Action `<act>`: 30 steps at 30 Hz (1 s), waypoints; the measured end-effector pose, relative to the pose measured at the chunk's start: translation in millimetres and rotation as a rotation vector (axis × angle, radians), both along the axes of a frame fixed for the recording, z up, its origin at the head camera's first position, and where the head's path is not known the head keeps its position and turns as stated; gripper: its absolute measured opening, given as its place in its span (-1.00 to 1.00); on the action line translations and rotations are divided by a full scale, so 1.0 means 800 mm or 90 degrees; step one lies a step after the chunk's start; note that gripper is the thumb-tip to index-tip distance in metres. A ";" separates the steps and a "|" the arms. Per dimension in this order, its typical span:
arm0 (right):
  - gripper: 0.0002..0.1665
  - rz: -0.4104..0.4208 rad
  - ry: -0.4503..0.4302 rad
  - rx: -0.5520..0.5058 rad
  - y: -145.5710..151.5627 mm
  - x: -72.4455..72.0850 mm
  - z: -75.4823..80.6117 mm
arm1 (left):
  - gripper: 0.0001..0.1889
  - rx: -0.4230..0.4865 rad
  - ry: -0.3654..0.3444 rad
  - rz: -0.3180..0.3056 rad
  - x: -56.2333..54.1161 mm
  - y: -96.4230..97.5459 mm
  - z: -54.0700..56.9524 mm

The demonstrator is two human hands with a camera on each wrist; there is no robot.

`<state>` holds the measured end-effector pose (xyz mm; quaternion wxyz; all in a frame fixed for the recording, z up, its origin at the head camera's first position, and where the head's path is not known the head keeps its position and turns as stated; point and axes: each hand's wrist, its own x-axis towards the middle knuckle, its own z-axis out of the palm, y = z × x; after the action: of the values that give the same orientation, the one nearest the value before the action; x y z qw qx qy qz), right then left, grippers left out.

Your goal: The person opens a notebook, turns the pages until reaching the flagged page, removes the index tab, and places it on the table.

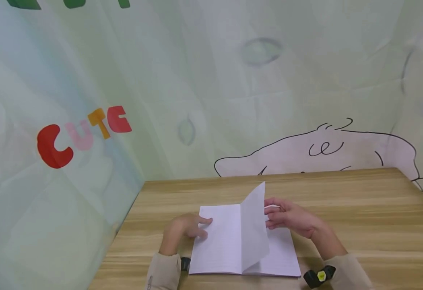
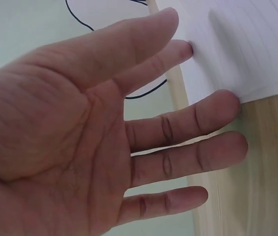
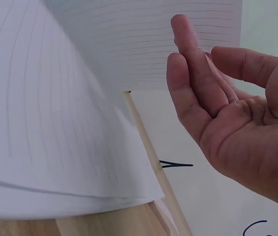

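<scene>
A lined notebook (image 1: 216, 245) lies spread on the wooden table, with one page (image 1: 253, 231) standing up from its middle fold. My left hand (image 1: 186, 225) is at the notebook's left edge, thumb and index finger over the left page. In the left wrist view its fingers (image 2: 212, 110) are extended near the paper's border, gripping nothing. Beside the raised page is my right hand (image 1: 294, 217), its fingertips at that page's free edge and partly hidden by it. The right wrist view shows those fingers (image 3: 200, 73) loosely bent before the lined sheet (image 3: 212, 24), with no paper pinched.
The wooden table (image 1: 370, 217) extends around the notebook, its far edge meeting a printed cloth backdrop (image 1: 204, 80). Dark bands with small devices (image 1: 319, 277) sit at both wrists, by the beige sleeves (image 1: 352, 272).
</scene>
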<state>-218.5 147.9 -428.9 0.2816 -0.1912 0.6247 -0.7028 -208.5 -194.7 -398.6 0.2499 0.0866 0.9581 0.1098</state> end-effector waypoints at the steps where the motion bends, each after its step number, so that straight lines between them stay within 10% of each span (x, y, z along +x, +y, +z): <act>1: -0.38 0.008 0.001 0.001 -0.002 0.001 0.001 | -0.49 0.004 0.003 -0.013 0.000 0.000 0.001; 13: -0.26 0.119 0.027 0.004 -0.022 0.013 -0.006 | -0.61 0.240 0.161 -0.200 -0.012 -0.002 0.000; 30: -0.37 0.312 0.073 0.009 -0.049 0.029 -0.015 | -0.31 0.381 0.326 -0.195 -0.010 0.001 0.013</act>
<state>-195.4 108.8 -440.9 0.4092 -0.3748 0.5791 -0.5972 -216.3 -193.8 -387.8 -0.0187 0.3210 0.8913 0.3195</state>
